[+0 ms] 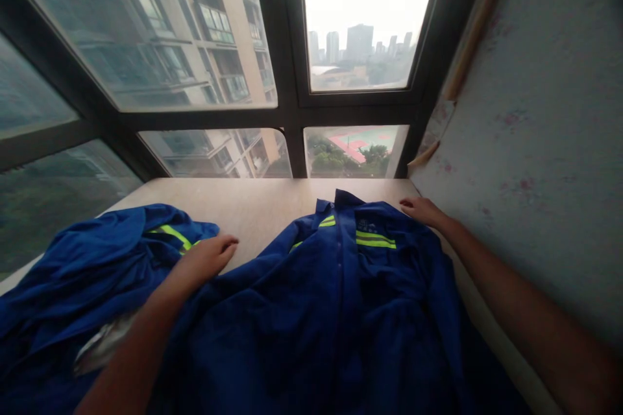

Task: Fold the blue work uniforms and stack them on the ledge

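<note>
A dark blue work jacket [335, 298] lies front up, its collar toward the window, with yellow-green reflective strips on the chest. My left hand [209, 255] is over the gap between this jacket and a second blue garment [92, 259], its fingers curled together and no cloth visible in them. The second garment lies crumpled on the left and also has a yellow-green strip. My right hand [424, 211] is at the jacket's shoulder on the right, beside the wall, fingers curled in with nothing visible between them. My left forearm hides part of both garments.
The pale window sill [243, 198] carries both garments. Dark window frames [287, 117] rise behind and at the left. A papered wall [535, 142] borders the right side, its edge peeling. A shiny whitish patch [104, 340] shows beside my left forearm.
</note>
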The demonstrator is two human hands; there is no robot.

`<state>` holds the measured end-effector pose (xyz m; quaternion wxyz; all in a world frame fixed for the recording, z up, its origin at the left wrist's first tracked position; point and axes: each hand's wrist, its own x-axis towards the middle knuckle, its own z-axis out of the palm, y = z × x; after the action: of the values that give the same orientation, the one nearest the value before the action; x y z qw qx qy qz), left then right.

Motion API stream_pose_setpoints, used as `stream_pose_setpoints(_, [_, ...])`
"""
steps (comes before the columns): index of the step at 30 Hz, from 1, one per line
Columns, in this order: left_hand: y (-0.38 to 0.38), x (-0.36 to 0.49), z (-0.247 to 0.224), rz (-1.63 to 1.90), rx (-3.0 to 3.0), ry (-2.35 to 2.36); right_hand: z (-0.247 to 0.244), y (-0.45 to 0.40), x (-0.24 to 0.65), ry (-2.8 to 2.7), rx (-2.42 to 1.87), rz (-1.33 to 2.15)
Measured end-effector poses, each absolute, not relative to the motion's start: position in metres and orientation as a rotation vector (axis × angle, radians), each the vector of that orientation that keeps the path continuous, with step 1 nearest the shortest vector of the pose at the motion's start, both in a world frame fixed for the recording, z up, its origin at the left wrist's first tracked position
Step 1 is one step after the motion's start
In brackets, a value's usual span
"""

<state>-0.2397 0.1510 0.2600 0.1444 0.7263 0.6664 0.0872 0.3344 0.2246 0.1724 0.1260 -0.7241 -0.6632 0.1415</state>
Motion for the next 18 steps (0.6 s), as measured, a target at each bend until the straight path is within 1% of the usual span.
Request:
stream_pose_setpoints(5, [0.241, -0.137, 0.21, 0.238, 2.087, 1.773, 0.162, 0.267, 0.297, -1.914, -2.072, 0.453])
stream_pose_setpoints(8, [0.273, -0.104, 0.179, 0.246, 1.991, 1.713, 0.152, 0.277, 0.29, -1.893, -2.064, 0.551])
stream_pose_setpoints(11, [0.289, -0.091, 0.159, 0.284, 1.875, 1.643, 0.147, 0.278, 0.29, -1.891, -2.024, 0.732])
stream_pose_setpoints(15, [0.295, -0.097, 0.159, 0.378, 1.732, 1.526, 0.155, 0.275, 0.293, -1.877, -1.91, 0.949])
stream_pose_setpoints(18, [0.295, -0.117, 0.178, 0.549, 1.697, 1.447, 0.173, 0.275, 0.298, -1.818, -1.765, 0.932])
